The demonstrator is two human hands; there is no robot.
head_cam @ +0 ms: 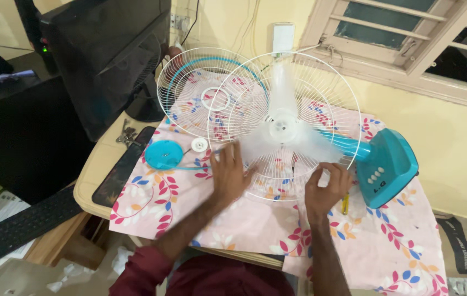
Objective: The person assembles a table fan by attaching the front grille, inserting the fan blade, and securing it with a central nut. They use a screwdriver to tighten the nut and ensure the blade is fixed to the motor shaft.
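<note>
White rear guard (pixel 285 118) and blade (pixel 282 129) sit on the fan near the table's middle, my left hand (pixel 228 172) spread on its rim, right hand (pixel 326 186) curled there, while I judge front guard (pixel 206 93) and cap (pixel 163 154) remain unfitted.

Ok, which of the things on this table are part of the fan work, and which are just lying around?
In the work:
- left hand and right hand on the rear grille
- fan blade
- front grille
- teal fan base
- teal round cap
- small white nut

Lying about:
- monitor
- keyboard
- keys
</note>
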